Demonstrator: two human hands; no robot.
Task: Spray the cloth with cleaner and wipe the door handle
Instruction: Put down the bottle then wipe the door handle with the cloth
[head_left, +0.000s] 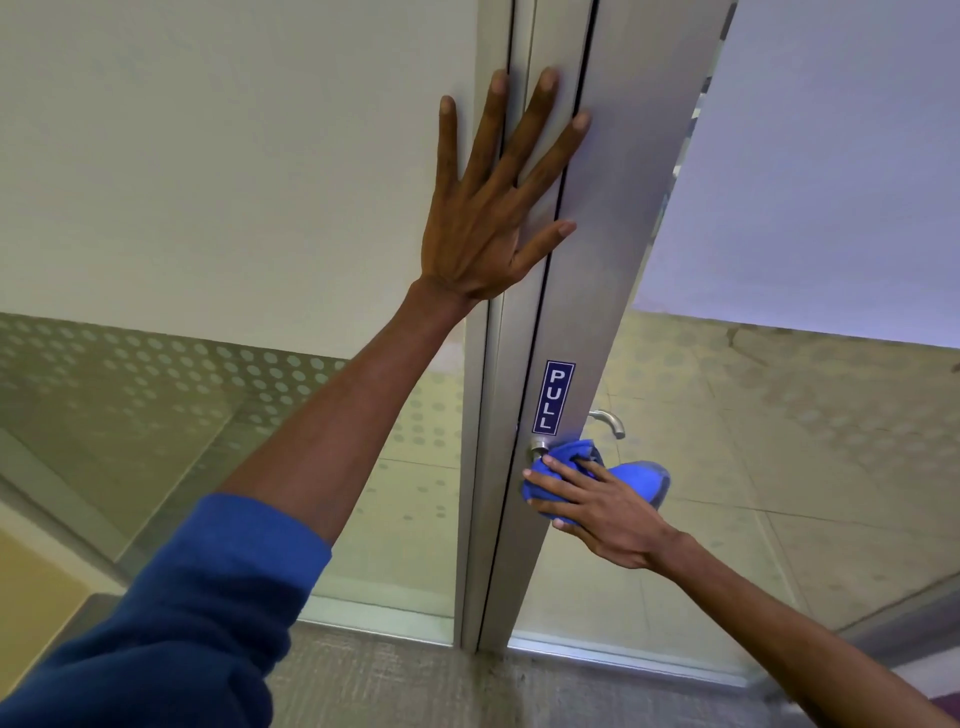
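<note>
A blue cloth (636, 478) is bunched around the metal door handle (540, 446), and my right hand (597, 506) is shut on it, pressing it against the handle near its round base. A second lever of the handle (610, 420) shows through the glass on the far side. My left hand (491, 202) lies flat with fingers spread high on the grey aluminium door frame (608, 249), across the gap between door and fixed panel. No spray bottle is in view.
A blue PULL sticker (554, 397) sits on the frame just above the handle. Frosted glass panels (208, 156) with a dotted band flank the door on both sides. Grey carpet (389, 686) lies at the threshold below.
</note>
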